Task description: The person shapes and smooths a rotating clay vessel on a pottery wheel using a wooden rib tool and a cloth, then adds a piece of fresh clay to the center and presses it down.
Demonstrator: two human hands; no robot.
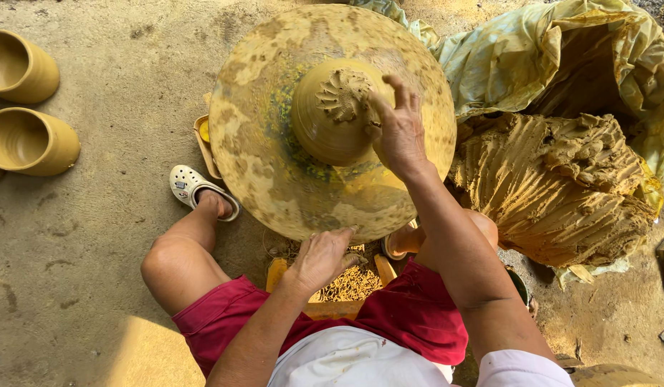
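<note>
Clay lump (337, 115) on wheel (274, 186); clay heap (561, 186) right, pots (24, 107) left.

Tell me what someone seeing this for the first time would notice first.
The big round potter's wheel at centre, smeared with yellow-brown clay, carries a cone-shaped clay lump. The right hand rests its fingers against the lump's top, and the left hand lies on the wheel's near rim. At right sits a large ridged clay heap on plastic sheeting; two fresh clay pots lie at far left.

Both hands reach forward, left (323, 256) low, right (398, 129) raised, fingers spread.
</note>
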